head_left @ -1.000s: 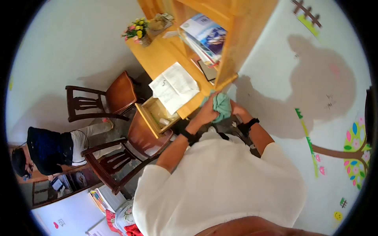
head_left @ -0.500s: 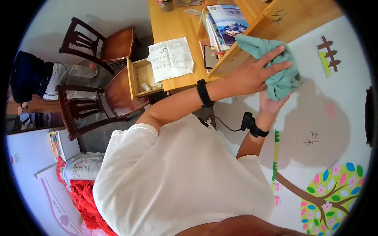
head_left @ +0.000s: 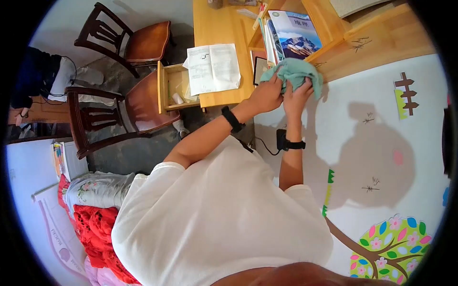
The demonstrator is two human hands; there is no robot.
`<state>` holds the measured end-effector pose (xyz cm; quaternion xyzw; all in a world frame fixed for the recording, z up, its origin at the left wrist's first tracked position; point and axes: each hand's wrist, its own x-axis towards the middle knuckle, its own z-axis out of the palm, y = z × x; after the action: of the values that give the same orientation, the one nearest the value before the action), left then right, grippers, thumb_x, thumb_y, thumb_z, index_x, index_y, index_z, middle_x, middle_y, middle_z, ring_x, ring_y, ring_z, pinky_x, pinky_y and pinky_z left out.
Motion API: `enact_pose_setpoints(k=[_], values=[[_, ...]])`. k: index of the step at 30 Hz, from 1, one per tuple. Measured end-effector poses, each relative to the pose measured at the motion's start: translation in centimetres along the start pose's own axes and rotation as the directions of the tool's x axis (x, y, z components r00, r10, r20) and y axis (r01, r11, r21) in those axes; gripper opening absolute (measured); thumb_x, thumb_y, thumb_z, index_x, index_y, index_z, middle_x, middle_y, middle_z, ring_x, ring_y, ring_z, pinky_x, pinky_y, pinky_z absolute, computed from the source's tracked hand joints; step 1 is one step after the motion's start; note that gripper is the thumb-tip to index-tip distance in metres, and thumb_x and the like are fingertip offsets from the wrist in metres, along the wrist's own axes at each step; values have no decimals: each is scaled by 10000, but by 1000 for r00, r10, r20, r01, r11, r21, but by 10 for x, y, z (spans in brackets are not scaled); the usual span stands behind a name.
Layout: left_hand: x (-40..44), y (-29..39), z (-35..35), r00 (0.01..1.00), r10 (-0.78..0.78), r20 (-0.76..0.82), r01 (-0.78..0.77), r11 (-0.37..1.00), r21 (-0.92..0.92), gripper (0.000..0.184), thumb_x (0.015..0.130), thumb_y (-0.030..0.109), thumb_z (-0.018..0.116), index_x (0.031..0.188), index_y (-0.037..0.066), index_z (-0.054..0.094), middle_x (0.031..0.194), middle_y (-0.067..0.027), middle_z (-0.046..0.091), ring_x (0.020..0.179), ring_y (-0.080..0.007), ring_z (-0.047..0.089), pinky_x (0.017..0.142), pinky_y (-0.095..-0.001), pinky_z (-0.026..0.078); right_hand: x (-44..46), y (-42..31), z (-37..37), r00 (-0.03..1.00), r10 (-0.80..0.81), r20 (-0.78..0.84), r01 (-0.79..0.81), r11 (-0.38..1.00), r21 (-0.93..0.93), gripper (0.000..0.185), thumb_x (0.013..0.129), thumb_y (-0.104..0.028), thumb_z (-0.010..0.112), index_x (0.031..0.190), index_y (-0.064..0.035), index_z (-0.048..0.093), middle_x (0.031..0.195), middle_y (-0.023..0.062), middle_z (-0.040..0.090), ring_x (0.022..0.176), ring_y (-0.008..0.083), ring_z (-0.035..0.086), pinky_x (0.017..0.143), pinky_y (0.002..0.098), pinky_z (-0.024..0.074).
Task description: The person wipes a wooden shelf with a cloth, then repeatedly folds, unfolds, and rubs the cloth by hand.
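Note:
A crumpled green cloth (head_left: 296, 71) is bunched between my two hands, in front of the wooden desk shelf. My left hand (head_left: 268, 95) grips its left side, fingers curled into the fabric. My right hand (head_left: 298, 95) holds the lower right part, its fingertips pressed into the folds. The two hands are close together, and some fingers are hidden by cloth. Just behind the cloth is a book with a mountain cover (head_left: 296, 35), standing in the shelf. A wooden side panel (head_left: 377, 43) with black scribbles extends to the right of the cloth.
An open drawer (head_left: 164, 88) juts from the desk (head_left: 214, 28), where printed papers (head_left: 213, 69) lie. Two wooden chairs (head_left: 148, 43) stand at left, near another person (head_left: 40, 78). The white wall (head_left: 324, 157) at right carries scribbles, tree stickers (head_left: 393, 248) and a fence sticker (head_left: 405, 95).
Both hands have moved left with the cloth, away from the wall and towards the shelf. My left hand, previously spread flat over the cloth, has curled round it; the cloth is more bunched.

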<state>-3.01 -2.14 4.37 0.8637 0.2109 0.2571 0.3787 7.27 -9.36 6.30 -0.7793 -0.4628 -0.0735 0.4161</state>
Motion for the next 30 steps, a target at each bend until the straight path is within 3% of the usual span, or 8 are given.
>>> enact_pose_setpoints(k=[4,6,14,16,20,24,28,30], values=[[6,0,-2,993,-67,99,69,998,-12,694,750,129,642,1320,-72,300,1380,-315,339,1032,-497,539,830,-500,483,1,14,3,997,-42,-67,46,997,56,693,816,-251,715,1321,50,348,1286,282,434,1211,426,400,1026,470,312],[14,34,-31,924,211,-319,-208,977,44,794,757,148,649,1387,-78,223,1401,-339,296,1197,-509,426,916,-515,442,32,15,-21,997,-29,-66,45,969,243,741,809,-297,736,1340,44,349,1306,247,449,1223,359,436,1046,448,310],[43,104,-37,864,261,-430,-313,948,-54,911,741,188,648,1393,-170,122,1405,-399,230,1313,-559,235,1098,-539,223,117,-46,-95,998,-34,-53,59,794,605,565,805,-236,739,1235,42,500,1154,171,595,1043,269,574,924,350,430],[34,90,-14,895,211,-393,-253,966,-59,904,733,195,635,1387,-179,137,1427,-402,188,1318,-566,224,1098,-567,190,110,-42,-85,994,-100,-51,110,962,250,517,769,-238,758,1153,44,556,1048,148,645,965,259,610,876,355,461],[11,48,10,992,20,-128,-25,999,-37,916,712,210,633,1363,-217,148,1457,-404,118,1329,-571,202,1105,-581,166,70,-27,-56,1000,-17,15,16,996,83,535,741,-281,772,1129,31,577,1049,176,652,987,295,621,877,380,467],[-8,-8,29,971,-124,203,149,983,-111,710,731,185,664,1343,-22,370,1284,-392,388,1182,-529,410,1012,-525,354,24,35,-1,987,66,145,-76,995,71,556,755,-361,741,1138,11,589,1053,217,650,1013,373,616,870,416,472],[-2,-21,37,991,-30,130,52,984,-169,617,738,152,651,1283,-16,414,1221,-373,446,1088,-499,492,929,-514,427,28,14,-10,947,111,301,-84,991,-102,556,766,-427,714,1108,-2,604,1035,232,648,989,413,609,848,447,477],[9,29,-1,930,281,-235,-304,950,-65,579,755,132,624,1276,-19,419,1218,-348,462,1067,-490,507,914,-519,439,42,-32,-49,977,67,205,-51,995,-84,543,784,-435,701,1101,-6,600,1047,237,641,1014,408,599,863,447,467]])
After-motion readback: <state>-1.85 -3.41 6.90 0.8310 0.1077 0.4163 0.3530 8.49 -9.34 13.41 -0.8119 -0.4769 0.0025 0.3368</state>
